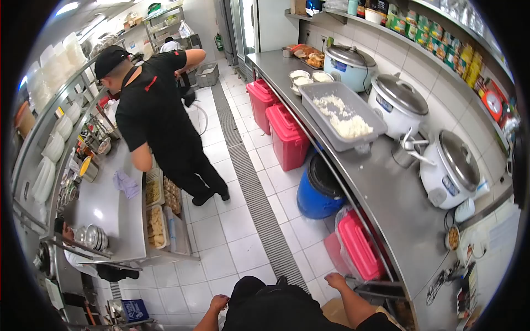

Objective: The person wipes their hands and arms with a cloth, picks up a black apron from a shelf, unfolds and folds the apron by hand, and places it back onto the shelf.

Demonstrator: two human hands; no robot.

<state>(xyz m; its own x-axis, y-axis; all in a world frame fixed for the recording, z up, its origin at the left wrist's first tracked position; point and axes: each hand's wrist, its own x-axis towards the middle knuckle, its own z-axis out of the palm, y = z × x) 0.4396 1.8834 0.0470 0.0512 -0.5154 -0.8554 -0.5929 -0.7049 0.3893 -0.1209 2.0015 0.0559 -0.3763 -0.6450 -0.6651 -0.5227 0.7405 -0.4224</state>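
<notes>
White floor tiles (221, 237) flank a long drain grate (241, 160). Left of the grate, the left hand (219, 302) hangs curled; whether it holds anything, I cannot tell. Right of the grate, the right hand (335, 280) hangs loosely open near a pink lidded bin (361, 245). Farther right of the grate, a steel counter (381, 193) bears a grey tub (326, 128) of white rice (353, 128)

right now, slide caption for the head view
Left hand and right hand low in frame; rice cookers stand on the counter.
</notes>
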